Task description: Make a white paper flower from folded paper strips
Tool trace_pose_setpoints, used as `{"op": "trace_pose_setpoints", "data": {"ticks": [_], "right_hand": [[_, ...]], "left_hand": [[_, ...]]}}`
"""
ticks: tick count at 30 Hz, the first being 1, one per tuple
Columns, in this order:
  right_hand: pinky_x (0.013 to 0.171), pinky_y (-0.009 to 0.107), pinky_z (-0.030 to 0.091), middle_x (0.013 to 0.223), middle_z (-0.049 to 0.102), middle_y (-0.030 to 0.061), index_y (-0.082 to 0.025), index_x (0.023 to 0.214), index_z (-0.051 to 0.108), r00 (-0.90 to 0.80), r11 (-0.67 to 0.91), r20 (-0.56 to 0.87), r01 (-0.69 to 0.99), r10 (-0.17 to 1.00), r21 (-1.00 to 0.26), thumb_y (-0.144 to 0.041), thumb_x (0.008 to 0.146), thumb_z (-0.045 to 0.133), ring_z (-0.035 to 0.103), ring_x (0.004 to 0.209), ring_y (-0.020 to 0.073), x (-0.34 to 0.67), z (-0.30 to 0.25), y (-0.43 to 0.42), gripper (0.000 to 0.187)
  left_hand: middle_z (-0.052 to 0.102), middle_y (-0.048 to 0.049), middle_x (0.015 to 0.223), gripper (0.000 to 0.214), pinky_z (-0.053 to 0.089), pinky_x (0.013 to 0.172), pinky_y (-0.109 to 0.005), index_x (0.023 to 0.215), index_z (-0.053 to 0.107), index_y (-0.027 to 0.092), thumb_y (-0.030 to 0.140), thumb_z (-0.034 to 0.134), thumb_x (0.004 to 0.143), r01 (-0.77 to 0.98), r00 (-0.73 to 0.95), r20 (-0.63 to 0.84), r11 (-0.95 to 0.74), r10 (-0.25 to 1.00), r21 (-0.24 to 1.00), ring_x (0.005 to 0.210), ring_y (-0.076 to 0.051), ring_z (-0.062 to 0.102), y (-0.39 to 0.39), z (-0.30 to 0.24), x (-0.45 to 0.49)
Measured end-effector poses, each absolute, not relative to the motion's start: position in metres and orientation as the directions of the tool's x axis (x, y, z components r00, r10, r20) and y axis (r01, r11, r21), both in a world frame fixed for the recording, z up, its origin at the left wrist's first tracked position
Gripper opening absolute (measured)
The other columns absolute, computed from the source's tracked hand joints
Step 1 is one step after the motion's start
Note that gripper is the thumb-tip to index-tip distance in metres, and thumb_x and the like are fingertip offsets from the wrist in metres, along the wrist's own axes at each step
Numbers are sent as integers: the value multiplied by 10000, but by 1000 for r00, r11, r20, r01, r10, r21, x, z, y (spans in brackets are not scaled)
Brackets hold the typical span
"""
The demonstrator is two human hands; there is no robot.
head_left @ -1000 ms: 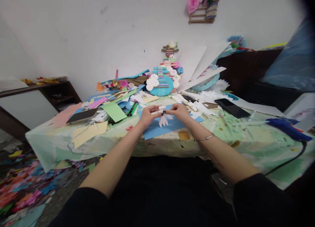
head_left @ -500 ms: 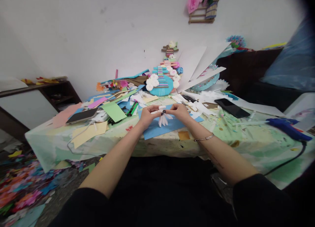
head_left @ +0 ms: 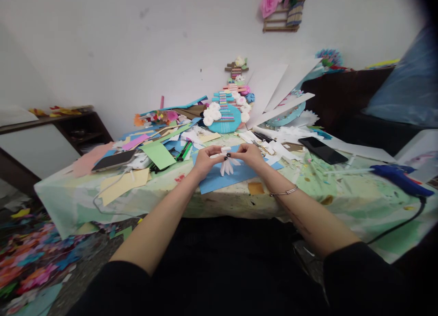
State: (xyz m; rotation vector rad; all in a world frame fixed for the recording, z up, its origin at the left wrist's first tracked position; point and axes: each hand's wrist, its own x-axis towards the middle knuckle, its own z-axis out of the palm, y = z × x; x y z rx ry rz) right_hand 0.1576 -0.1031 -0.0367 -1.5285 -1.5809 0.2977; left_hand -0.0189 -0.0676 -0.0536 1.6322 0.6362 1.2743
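Both of my hands meet over a sheet of blue paper (head_left: 215, 182) near the table's front edge. Between them is a white paper flower (head_left: 226, 167) with long narrow petals fanning downward. My left hand (head_left: 207, 160) pinches it from the left, thumb and fingers closed. From the right, my right hand (head_left: 251, 158) pinches it too, its dark-nailed thumb tip almost touching the left one. The flower's upper middle is partly covered by my fingers.
A blue glue gun (head_left: 398, 175) and a black phone (head_left: 323, 150) lie to the right. Leftward are a green utility knife (head_left: 185, 150), green paper (head_left: 159, 155) and another phone (head_left: 114, 161). Behind stands a turquoise round craft piece (head_left: 224, 124) with white flowers, amid paper scraps.
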Motion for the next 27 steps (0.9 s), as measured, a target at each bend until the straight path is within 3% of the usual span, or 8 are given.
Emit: {"op": "trace_pose_setpoints", "data": {"ticks": [21, 27], "right_hand": [[566, 251, 298, 540, 541, -9, -172, 553, 545, 151, 232, 432, 666, 889, -709, -638, 589, 644, 465, 571, 123, 159, -40, -99, 478], [548, 249, 280, 548, 533, -11, -167, 576, 562, 147, 264, 469, 666, 871, -698, -559, 660, 635, 448, 560, 114, 159, -41, -99, 407]], "left_hand": [[702, -68, 849, 379, 498, 738, -322, 866, 685, 134, 268, 799, 531, -160, 315, 441, -411, 840, 898, 765, -186, 638, -68, -53, -19], [666, -16, 680, 421, 462, 580, -247, 946, 687, 138, 284, 785, 563, -162, 246, 435, -405, 866, 900, 559, -109, 563, -63, -55, -22]]}}
